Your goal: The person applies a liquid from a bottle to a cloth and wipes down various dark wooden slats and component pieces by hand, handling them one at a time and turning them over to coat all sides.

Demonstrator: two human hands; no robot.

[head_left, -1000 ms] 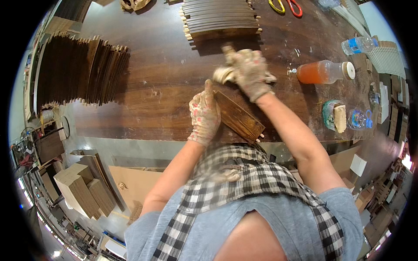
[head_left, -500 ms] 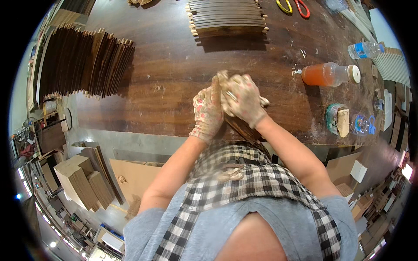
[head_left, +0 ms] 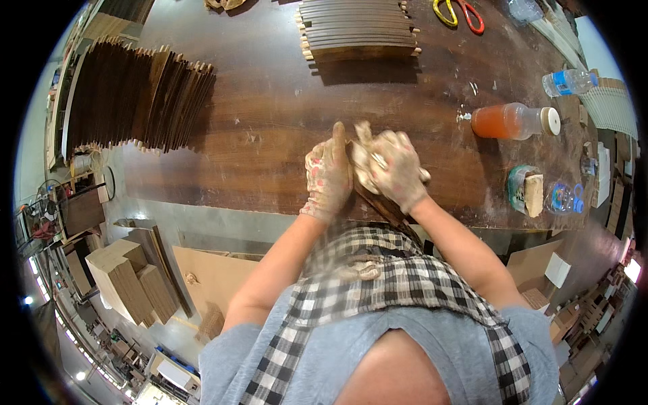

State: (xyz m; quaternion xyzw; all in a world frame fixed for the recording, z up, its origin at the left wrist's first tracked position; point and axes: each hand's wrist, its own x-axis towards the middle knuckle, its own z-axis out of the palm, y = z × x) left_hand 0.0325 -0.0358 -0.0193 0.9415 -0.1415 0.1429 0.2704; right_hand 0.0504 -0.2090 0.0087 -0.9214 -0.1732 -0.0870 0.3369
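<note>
Both of my hands wear pale gloves with pinkish spots. My left hand is closed around a dark wooden strip, its thumb or a finger pointing toward the far side of the table. The strip runs from between my hands down to the checked apron at my waist. Just right of it, my right hand is closed on a crumpled beige cloth, pressed near the strip and slightly blurred. The strip's far part is mostly hidden by my hands.
Dark slats with pale end pegs form a row at the left and a stack at the far middle of the brown table. Scissors, a bottle of orange liquid, a water bottle and a cut container stand at the right.
My right hand has shifted slightly nearer to me and rightward with the cloth, away from my left hand. The whole view has shifted a little.
</note>
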